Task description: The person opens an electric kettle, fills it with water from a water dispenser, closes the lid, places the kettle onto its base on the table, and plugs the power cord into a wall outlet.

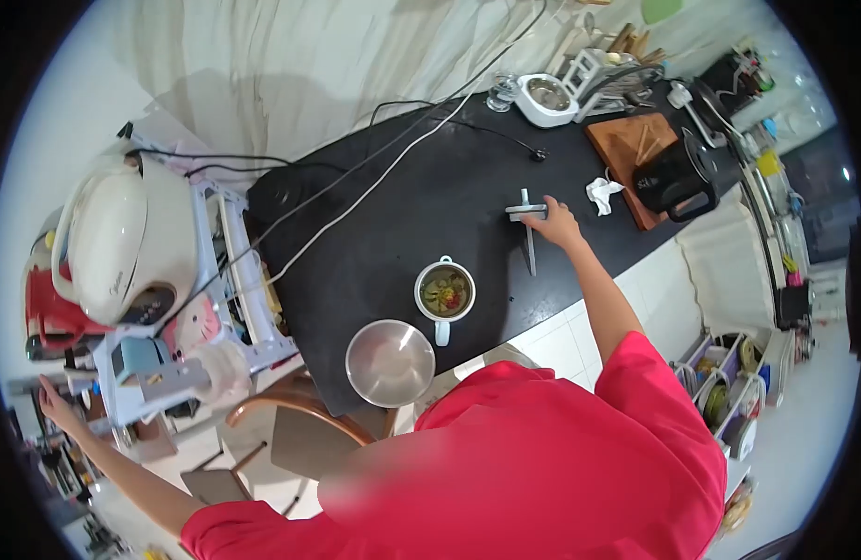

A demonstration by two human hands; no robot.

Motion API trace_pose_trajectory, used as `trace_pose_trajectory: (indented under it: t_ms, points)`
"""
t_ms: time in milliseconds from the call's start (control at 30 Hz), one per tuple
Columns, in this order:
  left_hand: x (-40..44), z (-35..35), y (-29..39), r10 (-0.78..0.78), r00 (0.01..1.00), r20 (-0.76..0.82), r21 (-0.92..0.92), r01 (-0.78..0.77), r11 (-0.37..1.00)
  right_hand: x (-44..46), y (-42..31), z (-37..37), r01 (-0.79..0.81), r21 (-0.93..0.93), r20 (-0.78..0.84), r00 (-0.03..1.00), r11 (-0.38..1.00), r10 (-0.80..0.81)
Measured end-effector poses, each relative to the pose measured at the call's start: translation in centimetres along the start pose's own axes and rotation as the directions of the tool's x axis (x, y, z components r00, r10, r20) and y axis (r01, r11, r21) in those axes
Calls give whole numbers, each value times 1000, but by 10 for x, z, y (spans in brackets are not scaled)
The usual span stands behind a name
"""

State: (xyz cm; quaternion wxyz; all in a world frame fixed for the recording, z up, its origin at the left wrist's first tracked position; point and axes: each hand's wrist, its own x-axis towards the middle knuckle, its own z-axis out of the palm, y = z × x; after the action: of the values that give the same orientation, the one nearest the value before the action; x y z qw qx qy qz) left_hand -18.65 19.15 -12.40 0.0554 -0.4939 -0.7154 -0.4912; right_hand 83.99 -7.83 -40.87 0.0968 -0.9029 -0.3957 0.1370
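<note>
The white pot [418, 293] stands uncovered on the black table [374, 266], greens already in its liquid; the grey lid-like piece [522, 214] is off it, away to the right. The right hand [558, 224] grips that piece's edge, while the left hand [55, 401], well apart, stretches out leftward, seemingly holding nothing

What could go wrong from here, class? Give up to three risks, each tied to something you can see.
The large bowl sits at the edge of the table and might be knocked off. The uncovered cup could spill if bumped. The right hand grips the lid-like piece at one side, so it might slip or tip.
</note>
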Motion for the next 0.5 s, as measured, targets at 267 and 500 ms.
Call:
trace_pose_trajectory:
  t_ms: [267,500]
  points:
    - [-346,-89,222,277,952,-132,-84,-289,954,80,17,27,93,157,434,888,983,-153]
    - [-598,9,346,3,861,508,-168,96,981,60,13,5,159,500,201,935,851,-293]
